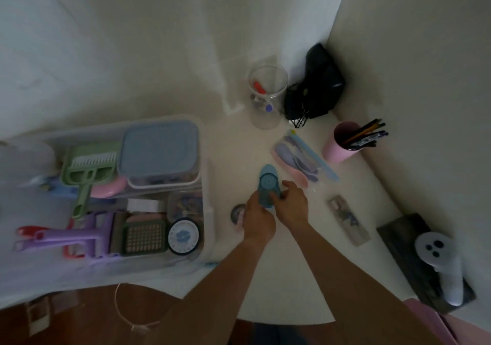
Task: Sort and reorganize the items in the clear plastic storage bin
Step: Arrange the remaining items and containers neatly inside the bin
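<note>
A clear plastic storage bin (206, 185) stands at the left of the white table. Inside lie a blue-lidded box (159, 150), a green dustpan (87, 169), a purple squeegee-like tool (79, 238), a green grid slicer (144, 238) and a round dial timer (183, 235). To the right of the bin, both hands hold a small teal oval gadget (268, 182) with a round disc on top. My left hand (259, 221) grips its near end. My right hand (291, 203) pinches its right side.
A round object (237, 213) lies partly hidden beside my left hand. A bag of pastel utensils (300, 161), a clear jar (267, 97), a black bag (318, 84), a pink pencil cup (342, 142), a flat clear case (348, 219) and a white controller (441, 265) stand around the table.
</note>
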`<state>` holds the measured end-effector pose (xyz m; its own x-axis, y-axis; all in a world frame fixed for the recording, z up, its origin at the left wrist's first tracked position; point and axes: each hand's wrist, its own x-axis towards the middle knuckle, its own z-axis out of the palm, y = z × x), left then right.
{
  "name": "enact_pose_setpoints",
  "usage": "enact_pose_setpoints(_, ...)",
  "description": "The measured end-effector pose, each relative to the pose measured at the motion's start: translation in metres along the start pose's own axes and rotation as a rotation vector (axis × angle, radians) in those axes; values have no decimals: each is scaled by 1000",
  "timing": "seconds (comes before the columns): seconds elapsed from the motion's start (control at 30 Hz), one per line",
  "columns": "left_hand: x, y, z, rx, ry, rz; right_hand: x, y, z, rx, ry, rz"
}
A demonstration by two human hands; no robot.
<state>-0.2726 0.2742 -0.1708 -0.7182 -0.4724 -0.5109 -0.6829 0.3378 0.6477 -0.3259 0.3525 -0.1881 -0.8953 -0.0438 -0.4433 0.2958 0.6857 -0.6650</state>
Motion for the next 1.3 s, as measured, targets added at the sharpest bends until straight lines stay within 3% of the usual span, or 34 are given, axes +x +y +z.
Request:
enact_pose_setpoints(0.13, -23, -20, 2, 103, 121, 111, -9, 11, -10, 124, -55, 58)
enact_pose_setpoints(0.27, -28, -43, -5, 146, 358, 175, -30, 29, -17, 222, -56, 119)
enact_pose_setpoints(0.33, -25, -47, -10, 251, 383, 156, -41, 36, -19, 289, -51, 149)
enact_pose_setpoints(0.43, -24, -49, -12, 330, 285, 34, -54, 39, -19, 400, -90, 190)
enact_pose_setpoints(0.6, -28, -56, -9, 319, 234, 16, -64, 45, -16, 523, -148, 242)
enact_pose_setpoints(0.77, -27, -54, -7, 190, 234, -33, -70, 48, -16, 629, -136, 333)
enact_pose_setpoints(0.87, -29, -54, -5, 42, 208, -46, -76, 41, -17, 703, -164, 341)
enact_pose_setpoints(1.1, -45, -53, -11, -426, -20, -151, -82, 40, -35, 881, -192, 414)
enact_pose_setpoints(1.3, -88, -15, -46, -603, -199, -47, -116, -1, -83, 991, -237, 317)
